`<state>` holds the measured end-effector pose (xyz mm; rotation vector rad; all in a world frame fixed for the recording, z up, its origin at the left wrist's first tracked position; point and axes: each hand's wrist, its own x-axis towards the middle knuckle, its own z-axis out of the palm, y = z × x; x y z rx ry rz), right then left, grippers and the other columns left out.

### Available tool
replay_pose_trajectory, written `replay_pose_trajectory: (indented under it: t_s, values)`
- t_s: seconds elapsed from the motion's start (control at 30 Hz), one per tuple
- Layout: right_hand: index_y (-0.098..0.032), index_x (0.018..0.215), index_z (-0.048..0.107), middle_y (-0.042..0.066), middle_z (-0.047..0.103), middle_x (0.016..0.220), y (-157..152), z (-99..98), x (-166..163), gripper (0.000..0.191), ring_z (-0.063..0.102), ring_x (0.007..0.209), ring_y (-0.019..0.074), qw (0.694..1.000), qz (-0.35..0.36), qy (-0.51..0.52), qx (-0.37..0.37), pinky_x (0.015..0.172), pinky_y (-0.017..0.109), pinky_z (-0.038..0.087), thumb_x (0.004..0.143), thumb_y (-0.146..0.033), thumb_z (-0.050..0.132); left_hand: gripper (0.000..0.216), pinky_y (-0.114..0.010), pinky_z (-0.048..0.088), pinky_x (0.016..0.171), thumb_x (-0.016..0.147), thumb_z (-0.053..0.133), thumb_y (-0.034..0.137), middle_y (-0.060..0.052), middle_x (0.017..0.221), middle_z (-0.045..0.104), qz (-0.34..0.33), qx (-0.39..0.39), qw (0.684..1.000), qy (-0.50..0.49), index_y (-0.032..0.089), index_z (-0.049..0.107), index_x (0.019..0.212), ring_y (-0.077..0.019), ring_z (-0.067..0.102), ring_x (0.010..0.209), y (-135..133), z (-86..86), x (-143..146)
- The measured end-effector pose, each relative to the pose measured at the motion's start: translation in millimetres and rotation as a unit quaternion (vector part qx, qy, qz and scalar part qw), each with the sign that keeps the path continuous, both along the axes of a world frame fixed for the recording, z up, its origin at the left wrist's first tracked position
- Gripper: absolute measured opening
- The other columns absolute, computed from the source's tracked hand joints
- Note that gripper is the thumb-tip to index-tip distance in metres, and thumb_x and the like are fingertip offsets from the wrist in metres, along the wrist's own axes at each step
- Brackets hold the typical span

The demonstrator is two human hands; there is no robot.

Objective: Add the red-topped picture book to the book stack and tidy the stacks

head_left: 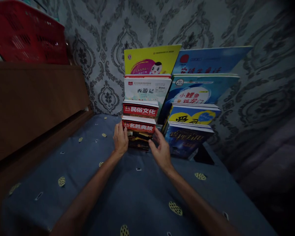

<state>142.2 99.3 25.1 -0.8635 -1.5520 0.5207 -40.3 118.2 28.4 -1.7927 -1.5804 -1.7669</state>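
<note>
A small book with a red title band (139,127) stands upright at the front of the left row. My left hand (120,138) rests along its left edge, and my right hand (161,149) grips the right edge, thumb at the front. Right behind it is a similar red-banded book (140,110). Farther back rise a white book (147,89) and a taller yellow book (151,60). The right row has a dark blue book (185,141) in front, then a yellow-and-blue book (193,114), a teal book (204,87) and a tall blue book (211,60).
Both rows stand on a dark blue patterned cloth (142,193) before a wallpapered wall (108,59). To the left is a brown wooden cabinet (36,101) with a red plastic basket (29,36) on top. A black flat object (204,155) lies beside the right row.
</note>
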Motion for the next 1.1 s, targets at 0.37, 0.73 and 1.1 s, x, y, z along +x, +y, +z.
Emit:
replay_pose_trajectory:
  t_s: [0.37, 0.73, 1.1]
  values:
    - [-0.016, 0.147, 0.046, 0.015, 0.059, 0.144, -1.5, 5.9, -0.4, 0.061, 0.059, 0.129, 0.0289, 1.000, 0.000, -0.005, 0.004, 0.110, 0.051, 0.048, 0.088, -0.026, 0.056, 0.049, -0.042, 0.046, 0.100, 0.106, 0.026, 0.045, -0.016, 0.117, 0.061, -0.010, 0.009, 1.000, 0.004, 0.015, 0.052, 0.134, -0.0253, 0.056, 0.113, 3.6, -3.8, -4.8]
    - [-0.020, 0.158, 0.028, 0.013, 0.040, 0.160, -14.9, -11.4, -3.2, 0.069, 0.042, 0.145, 0.0282, 0.994, -0.059, -0.081, 0.031, 0.117, 0.052, 0.039, 0.094, -0.029, 0.050, 0.052, -0.049, 0.033, 0.117, 0.104, 0.038, 0.033, -0.025, 0.143, 0.051, 0.053, 0.080, 0.986, 0.136, 0.007, 0.037, 0.149, -0.0289, 0.043, 0.140, -12.6, 22.2, -5.1]
    - [-0.030, 0.162, 0.009, 0.007, 0.033, 0.164, -63.4, -62.6, 18.1, 0.069, 0.033, 0.150, 0.0233, 0.977, -0.009, -0.210, 0.035, 0.121, 0.051, 0.035, 0.100, -0.022, 0.039, 0.047, -0.054, 0.019, 0.124, 0.102, 0.043, 0.032, -0.019, 0.145, 0.055, 0.028, 0.046, 0.942, 0.331, 0.010, 0.050, 0.143, -0.0293, 0.048, 0.140, -18.1, 43.9, 19.3]
